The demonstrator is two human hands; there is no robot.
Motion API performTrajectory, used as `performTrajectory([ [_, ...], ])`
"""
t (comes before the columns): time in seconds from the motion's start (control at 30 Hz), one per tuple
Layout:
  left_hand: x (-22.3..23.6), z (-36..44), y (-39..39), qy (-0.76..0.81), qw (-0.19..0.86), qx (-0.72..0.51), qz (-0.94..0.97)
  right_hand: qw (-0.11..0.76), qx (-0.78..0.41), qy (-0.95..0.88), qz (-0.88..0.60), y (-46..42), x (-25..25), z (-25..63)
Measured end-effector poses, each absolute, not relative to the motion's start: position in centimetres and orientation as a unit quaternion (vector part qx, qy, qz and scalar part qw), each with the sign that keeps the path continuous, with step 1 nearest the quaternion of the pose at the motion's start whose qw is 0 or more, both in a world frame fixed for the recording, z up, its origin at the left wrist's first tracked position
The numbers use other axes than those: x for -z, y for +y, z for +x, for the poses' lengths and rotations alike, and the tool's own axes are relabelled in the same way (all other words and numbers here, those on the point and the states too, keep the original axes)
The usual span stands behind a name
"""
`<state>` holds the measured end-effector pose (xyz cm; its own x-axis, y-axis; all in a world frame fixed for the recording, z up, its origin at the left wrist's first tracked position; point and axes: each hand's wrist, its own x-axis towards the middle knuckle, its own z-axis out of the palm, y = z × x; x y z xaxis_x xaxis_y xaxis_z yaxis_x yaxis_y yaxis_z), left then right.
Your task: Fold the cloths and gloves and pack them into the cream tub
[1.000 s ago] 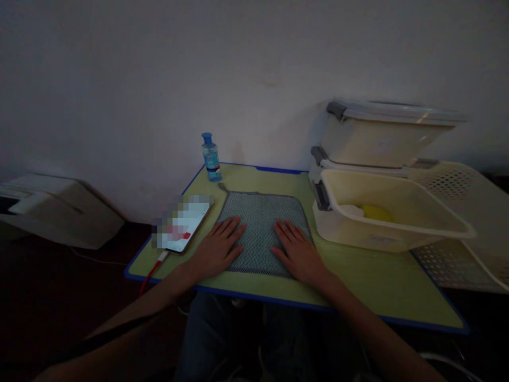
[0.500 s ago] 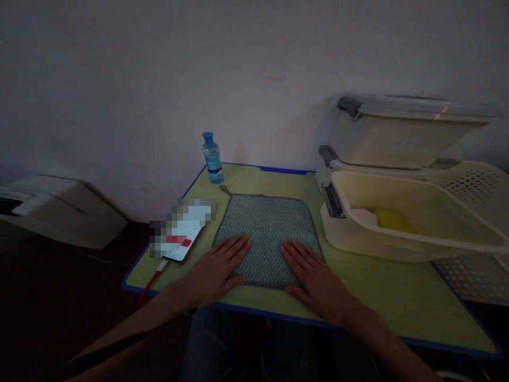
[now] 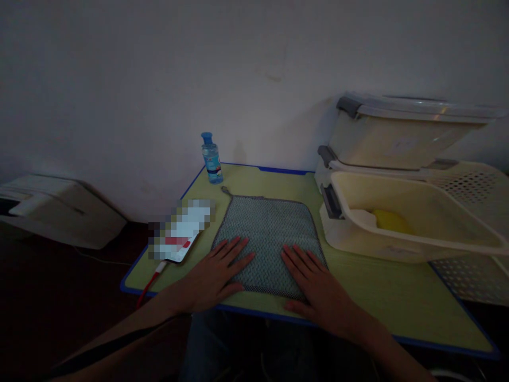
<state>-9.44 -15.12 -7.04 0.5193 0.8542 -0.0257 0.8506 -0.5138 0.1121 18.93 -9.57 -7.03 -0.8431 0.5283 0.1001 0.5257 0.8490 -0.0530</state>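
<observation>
A grey-blue woven cloth [image 3: 270, 228] with a dark edging lies spread out on the small table, its hanging loop at the far left corner. My left hand [image 3: 217, 273] rests flat on the cloth's near left part, fingers stretched and a little apart. On the near right part lies my right hand [image 3: 318, 284], also flat with fingers extended; its thumb is by the near edge. Neither hand grips anything. The cloth's near corners are partly hidden under the hands.
The yellow-green table [image 3: 361, 297] has a blue rim. A blue bottle [image 3: 213, 162] stands at the back left, and a phone [image 3: 189, 231] with a red cable [image 3: 151, 284] lies left. To the right is a cream basket [image 3: 397, 246] holding something yellow [image 3: 392, 220]. Behind it sits a lidded box [image 3: 401, 140].
Both hands have shifted slightly toward me on the cloth. The cloth's near edge now lies a little closer to the table's front edge.
</observation>
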Motion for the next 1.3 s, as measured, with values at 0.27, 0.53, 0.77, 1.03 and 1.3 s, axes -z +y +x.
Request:
performTrajectory([
  [0.27, 6.5, -9.0, -17.4, 0.466, 0.082, -0.006, 0.881, 0.049, -0.013, -0.964, -0.262, -11.5, 6.7, 19.7],
  [0.53, 7.4, -8.3, -19.3, 0.482, 0.044, 0.017, 0.875, 0.059, 0.045, -0.959, -0.274, -13.5, 7.5, 20.1],
  [0.77, 6.6, -9.2, -19.6, 0.45, 0.1, 0.023, 0.887, 0.052, 0.058, -0.96, -0.268, -14.5, 7.6, 20.5],
  [1.03, 2.7, -12.2, -18.4, 0.429, 0.288, -0.053, 0.854, 0.037, -0.163, -0.935, -0.313, -13.4, 3.8, 23.5],
  [1.3, -0.2, -12.7, -17.8, 0.497, 0.445, -0.08, 0.741, 0.117, -0.282, -0.859, -0.41, -13.6, 0.3, 23.6],
])
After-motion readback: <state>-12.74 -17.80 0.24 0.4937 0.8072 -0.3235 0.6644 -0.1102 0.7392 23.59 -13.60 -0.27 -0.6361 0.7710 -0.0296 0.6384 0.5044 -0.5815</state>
